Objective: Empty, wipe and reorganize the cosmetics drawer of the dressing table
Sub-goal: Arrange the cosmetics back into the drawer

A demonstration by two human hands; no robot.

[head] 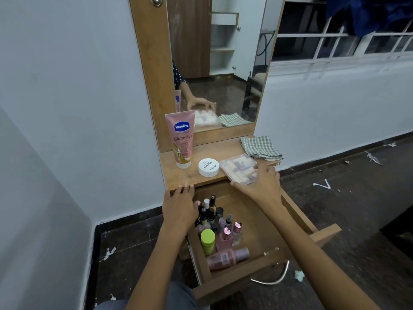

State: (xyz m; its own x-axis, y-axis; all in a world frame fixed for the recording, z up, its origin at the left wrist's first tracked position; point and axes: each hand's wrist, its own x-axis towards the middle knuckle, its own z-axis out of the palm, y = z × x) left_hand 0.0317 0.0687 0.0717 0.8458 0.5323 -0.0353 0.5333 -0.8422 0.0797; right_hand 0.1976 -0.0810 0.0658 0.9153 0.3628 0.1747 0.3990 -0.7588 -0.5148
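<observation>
Standing Vaseline Gluta-Hya tube (182,139)

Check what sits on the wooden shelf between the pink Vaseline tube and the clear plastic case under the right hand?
Head view: a round white jar, lid up, stands between the pink Vaseline tube and the clear plastic case. Otherwise bare wooden shelf.
</observation>
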